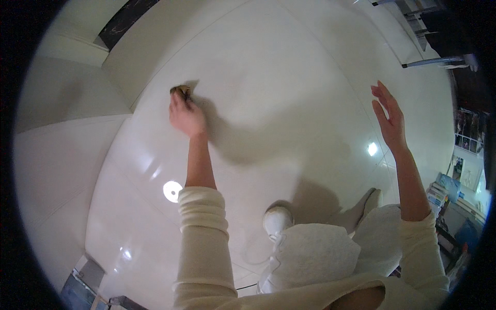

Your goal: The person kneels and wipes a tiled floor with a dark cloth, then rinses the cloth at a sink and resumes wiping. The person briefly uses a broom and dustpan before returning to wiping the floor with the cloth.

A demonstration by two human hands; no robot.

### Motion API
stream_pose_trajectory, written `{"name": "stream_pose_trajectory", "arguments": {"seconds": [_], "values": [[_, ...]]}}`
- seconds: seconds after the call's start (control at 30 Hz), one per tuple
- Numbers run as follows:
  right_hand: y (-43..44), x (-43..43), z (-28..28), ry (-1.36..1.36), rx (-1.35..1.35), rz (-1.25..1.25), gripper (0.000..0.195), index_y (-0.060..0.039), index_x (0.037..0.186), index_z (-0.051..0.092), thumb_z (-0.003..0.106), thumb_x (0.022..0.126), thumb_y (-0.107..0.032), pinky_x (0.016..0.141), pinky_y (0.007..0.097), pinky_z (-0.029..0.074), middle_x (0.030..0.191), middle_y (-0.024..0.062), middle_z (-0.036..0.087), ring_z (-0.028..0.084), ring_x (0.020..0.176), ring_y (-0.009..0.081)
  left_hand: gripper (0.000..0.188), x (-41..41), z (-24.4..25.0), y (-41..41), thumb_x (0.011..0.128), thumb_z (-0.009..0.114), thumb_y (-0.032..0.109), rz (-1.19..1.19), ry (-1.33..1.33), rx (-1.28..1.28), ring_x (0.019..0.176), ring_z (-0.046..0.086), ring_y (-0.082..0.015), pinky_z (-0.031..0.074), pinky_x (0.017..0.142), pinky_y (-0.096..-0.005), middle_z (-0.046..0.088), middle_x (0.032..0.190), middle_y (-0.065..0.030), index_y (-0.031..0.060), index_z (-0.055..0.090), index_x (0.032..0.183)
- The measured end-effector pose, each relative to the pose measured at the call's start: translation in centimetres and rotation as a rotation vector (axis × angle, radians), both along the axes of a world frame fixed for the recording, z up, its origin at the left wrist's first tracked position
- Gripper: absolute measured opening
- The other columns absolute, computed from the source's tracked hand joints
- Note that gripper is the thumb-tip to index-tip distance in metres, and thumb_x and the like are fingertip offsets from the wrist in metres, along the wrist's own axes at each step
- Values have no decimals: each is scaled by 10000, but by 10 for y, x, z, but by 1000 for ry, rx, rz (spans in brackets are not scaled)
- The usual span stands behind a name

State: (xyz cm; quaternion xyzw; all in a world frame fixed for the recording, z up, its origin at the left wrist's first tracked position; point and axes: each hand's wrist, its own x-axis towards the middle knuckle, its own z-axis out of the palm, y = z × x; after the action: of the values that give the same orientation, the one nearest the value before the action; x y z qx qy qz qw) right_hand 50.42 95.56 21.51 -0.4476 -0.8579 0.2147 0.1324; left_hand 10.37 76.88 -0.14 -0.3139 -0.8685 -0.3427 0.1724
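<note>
My left hand (187, 116) reaches out over the pale tiled floor (263, 69), its fingers closed on a small dark brown and yellowish object (182, 91). What that object is cannot be told; it is at or just above the floor, with its shadow beside it. Off to the right, my right hand (390, 120) is raised with its fingers apart and nothing in it. Below, between my arms, are my white shoe (278, 221) and my white trousers (316, 252).
A pale wall (69, 155) with a corner runs along the left. At the upper right a metal leg (432, 62) stands on the floor near dark items. Boxes (438, 193) and a blue translucent container (449, 186) are at the far right.
</note>
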Motion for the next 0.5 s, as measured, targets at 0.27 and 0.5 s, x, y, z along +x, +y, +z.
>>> {"name": "stream_pose_trajectory", "arguments": {"seconds": [0.27, 0.5], "values": [[-41, -43, 12, 73, -111, 70, 529, -112, 1422, 392, 576, 927, -84, 1028, 378, 434, 1315, 104, 540, 521, 1216, 219, 190, 345, -50, 41, 896, 496, 116, -1029, -400, 64, 887, 591, -325, 461, 836, -468, 610, 956, -135, 81, 579, 1062], [-12, -27, 57, -299, 85, 270, 523, -145, 1386, 414, 596, 901, -67, 1042, 386, 426, 1347, 82, 503, 493, 1241, 230, 333, 311, -20, -28, 875, 479, 125, -1057, -431, 99, 1082, 550, -313, 423, 920, -471, 586, 1180, -177, 57, 578, 1185]]}}
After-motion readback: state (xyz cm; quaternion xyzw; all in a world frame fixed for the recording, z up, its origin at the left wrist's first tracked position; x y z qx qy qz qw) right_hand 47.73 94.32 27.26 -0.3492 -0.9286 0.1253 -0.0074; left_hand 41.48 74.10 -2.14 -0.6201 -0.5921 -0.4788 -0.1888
